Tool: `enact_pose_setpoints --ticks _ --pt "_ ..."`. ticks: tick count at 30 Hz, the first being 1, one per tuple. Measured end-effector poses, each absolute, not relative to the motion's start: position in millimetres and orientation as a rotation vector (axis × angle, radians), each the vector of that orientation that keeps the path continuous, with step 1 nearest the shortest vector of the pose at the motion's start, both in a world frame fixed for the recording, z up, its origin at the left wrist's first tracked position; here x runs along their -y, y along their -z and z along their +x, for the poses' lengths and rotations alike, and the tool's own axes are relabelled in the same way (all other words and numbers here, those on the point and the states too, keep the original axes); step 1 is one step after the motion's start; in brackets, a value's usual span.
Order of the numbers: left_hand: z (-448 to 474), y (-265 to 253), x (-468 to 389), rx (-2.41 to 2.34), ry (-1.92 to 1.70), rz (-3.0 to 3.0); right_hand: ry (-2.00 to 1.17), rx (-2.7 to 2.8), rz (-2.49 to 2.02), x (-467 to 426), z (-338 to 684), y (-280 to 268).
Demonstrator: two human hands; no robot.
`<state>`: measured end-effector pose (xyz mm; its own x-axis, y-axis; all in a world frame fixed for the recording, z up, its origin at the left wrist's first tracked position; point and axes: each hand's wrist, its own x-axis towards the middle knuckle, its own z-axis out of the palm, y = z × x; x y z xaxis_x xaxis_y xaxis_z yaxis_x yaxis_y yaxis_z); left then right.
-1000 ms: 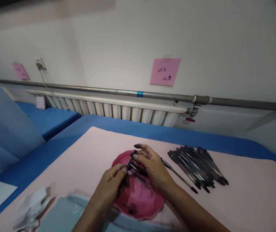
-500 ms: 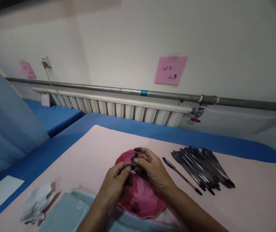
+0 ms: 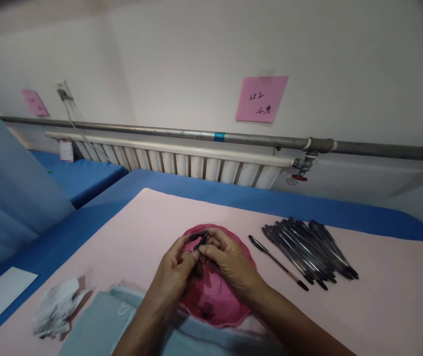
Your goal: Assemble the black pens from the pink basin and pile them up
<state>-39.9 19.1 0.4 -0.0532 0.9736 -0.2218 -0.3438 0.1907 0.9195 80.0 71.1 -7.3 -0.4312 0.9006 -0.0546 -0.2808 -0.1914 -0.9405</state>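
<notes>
Over a magenta round dish with a wavy rim (image 3: 226,311), my two hands meet at the fingertips. Between them is a small black piece that looks like a pen cap (image 3: 203,239). My left hand (image 3: 174,264) pinches its lower end, and my right hand (image 3: 229,259) has thumb and fingers closed around it from the other side. The fingertips are dark with smudges. Inside the dish a dark stain shows, but the hands hide much of it. One capped black pen (image 3: 278,262) lies to the right, beside a pile of similar pens (image 3: 304,252).
A pink sheet (image 3: 140,232) covers the blue table (image 3: 181,185). Folded light-blue cloth (image 3: 96,321) lies at the front, with crumpled stained tissue (image 3: 57,309) and a white board (image 3: 1,294) to the left. A radiator (image 3: 181,163) and pipe run behind.
Both hands have drawn closer together around the black piece, and the left fingers now reach higher. A clear barrel seen under my right hand no longer shows. The view has tilted slightly.
</notes>
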Motion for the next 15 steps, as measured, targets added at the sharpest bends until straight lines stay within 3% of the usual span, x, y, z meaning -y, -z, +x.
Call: enact_pose_setpoints --ticks 9,15 --pt "-48 -10 -17 -1.203 -1.319 0.743 -1.628 1.195 -1.007 -81 93 -5" --pt "-57 -9 -18 -1.251 -1.291 0.679 -1.342 1.632 -1.112 -88 99 4"
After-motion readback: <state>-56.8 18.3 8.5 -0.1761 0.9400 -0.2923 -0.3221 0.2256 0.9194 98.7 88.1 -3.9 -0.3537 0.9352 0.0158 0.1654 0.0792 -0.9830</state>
